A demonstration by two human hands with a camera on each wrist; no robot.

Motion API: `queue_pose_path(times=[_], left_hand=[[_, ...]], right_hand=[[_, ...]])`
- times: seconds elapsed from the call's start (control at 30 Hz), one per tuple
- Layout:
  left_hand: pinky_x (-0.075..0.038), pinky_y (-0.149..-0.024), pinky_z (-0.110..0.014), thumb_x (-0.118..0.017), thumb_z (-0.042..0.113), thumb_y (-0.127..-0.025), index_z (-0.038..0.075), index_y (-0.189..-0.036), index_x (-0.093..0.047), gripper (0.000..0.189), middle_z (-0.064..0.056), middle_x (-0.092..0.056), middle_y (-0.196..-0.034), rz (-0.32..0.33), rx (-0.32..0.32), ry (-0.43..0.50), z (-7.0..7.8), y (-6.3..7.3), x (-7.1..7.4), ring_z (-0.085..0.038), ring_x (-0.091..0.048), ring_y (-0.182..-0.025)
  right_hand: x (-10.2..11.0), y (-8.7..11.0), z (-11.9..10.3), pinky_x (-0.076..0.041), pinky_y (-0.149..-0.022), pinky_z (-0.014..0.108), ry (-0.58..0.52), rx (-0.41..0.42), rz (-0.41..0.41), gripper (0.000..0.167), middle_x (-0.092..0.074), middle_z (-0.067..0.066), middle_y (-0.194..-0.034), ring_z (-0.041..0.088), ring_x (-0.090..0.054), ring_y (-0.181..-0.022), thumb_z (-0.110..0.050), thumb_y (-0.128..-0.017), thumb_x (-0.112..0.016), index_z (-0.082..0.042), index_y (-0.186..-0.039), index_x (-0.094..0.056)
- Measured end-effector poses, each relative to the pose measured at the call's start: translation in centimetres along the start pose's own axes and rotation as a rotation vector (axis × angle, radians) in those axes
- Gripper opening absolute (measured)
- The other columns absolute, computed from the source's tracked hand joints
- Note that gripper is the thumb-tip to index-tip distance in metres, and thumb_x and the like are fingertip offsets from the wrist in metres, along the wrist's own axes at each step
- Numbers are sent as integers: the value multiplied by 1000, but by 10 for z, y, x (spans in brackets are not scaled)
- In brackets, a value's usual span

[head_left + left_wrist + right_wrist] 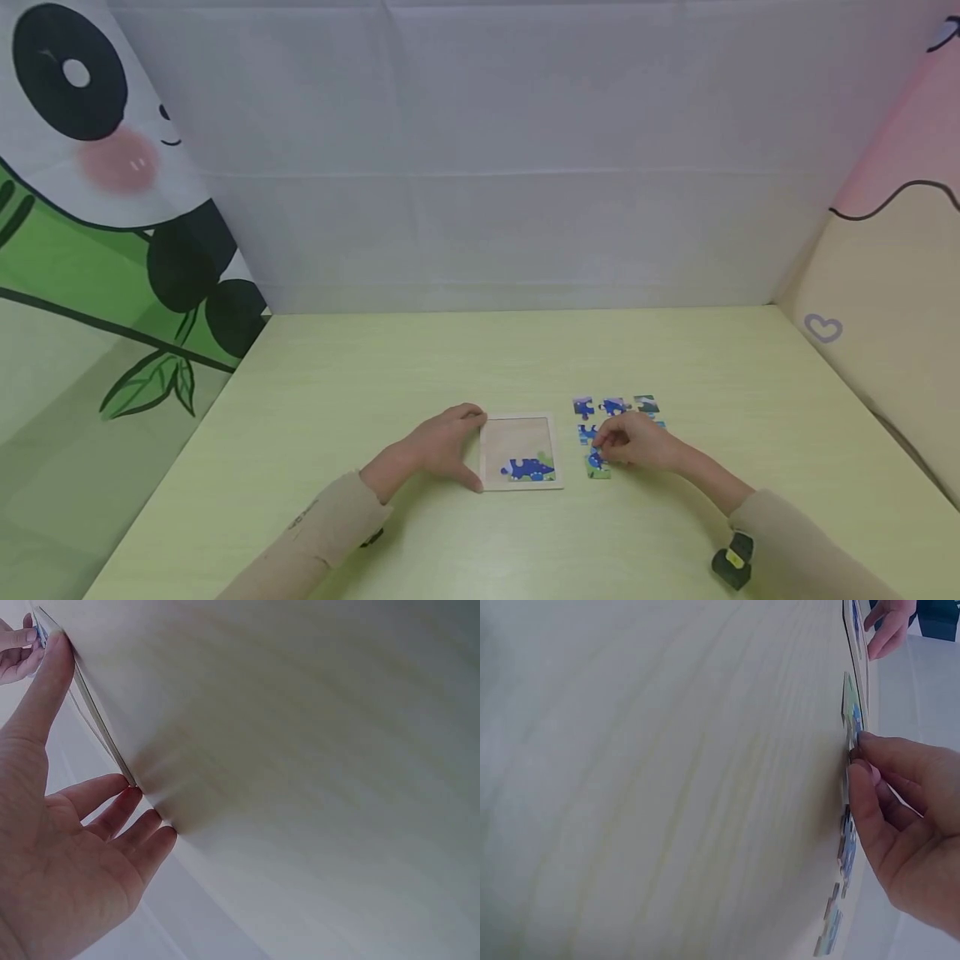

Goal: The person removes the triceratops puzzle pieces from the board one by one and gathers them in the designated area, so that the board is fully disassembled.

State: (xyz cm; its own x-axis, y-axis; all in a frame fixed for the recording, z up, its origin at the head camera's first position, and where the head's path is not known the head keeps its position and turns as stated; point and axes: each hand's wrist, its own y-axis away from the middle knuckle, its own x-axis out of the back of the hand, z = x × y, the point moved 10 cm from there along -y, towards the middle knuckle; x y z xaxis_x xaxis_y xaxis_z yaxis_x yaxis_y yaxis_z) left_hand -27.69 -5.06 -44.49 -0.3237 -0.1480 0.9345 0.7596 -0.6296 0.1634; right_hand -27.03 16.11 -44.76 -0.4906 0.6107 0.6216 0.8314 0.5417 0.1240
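A square wooden puzzle tray (513, 433) lies flat on the table. In its lower right are joined pieces (531, 469) showing a blue dinosaur and some green. My left hand (447, 446) holds the tray's left side, thumb at the near corner and fingertips at the far one; the left wrist view shows the thumb (56, 671) on the tray's edge. To the right of the tray, my right hand (637, 442) pinches a small puzzle piece between thumb and fingers, mostly hidden by them. A green and blue piece (597, 468) lies just below those fingertips.
More loose puzzle pieces lie around the right hand: one with a blue shape (583, 407), another blue one (615, 406) and a greyish green one (646, 404). The pale wooden table (420, 358) meets a white backdrop (480, 208) behind and printed panels at both sides.
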Motion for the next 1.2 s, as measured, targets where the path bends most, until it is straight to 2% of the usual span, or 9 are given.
queue_pose_path(times=[0.53, 0.73, 0.93, 1.2], left_hand=[[-34, -103, -37, -79, 51, -59, 0, -136, -39, 101, -10, -38, -137, 5, -2, -4, 1, 2, 2, -25, -35, -127], [-34, -103, -38, -79, 50, -59, 0, -136, -39, 100, -10, -37, -137, 6, 4, 8, 1, 1, 2, -25, -35, -127], [-35, -103, -37, -79, 51, -59, 1, -136, -39, 100, -9, -38, -137, 6, 7, -12, 1, 1, 2, -25, -36, -126], [-35, -103, -37, -79, 50, -59, 1, -136, -39, 100, -9, -37, -137, -8, 19, -14, 2, 2, 3, -25, -35, -127]], right_hand=[[-1, 0, -2, -43, -44, 20, -31, -26, -13, 7, -57, 3, -70, 11, -47, -53, 0, -84, -60, 0, -89, -64], [2, -3, -7, -43, -46, 19, -8, 11, -1, 7, -58, 3, -72, 11, -49, -56, 0, -81, -62, -1, -88, -64], [3, -11, -16, -49, -52, 23, 29, 32, 13, 9, -59, 2, -77, 13, -50, -66, -3, -82, -64, -1, -90, -65], [-12, -28, -37, -48, -62, 19, 66, 117, 15, 9, -61, -2, -82, 9, -50, -71, -5, -81, -65, -3, -90, -66]])
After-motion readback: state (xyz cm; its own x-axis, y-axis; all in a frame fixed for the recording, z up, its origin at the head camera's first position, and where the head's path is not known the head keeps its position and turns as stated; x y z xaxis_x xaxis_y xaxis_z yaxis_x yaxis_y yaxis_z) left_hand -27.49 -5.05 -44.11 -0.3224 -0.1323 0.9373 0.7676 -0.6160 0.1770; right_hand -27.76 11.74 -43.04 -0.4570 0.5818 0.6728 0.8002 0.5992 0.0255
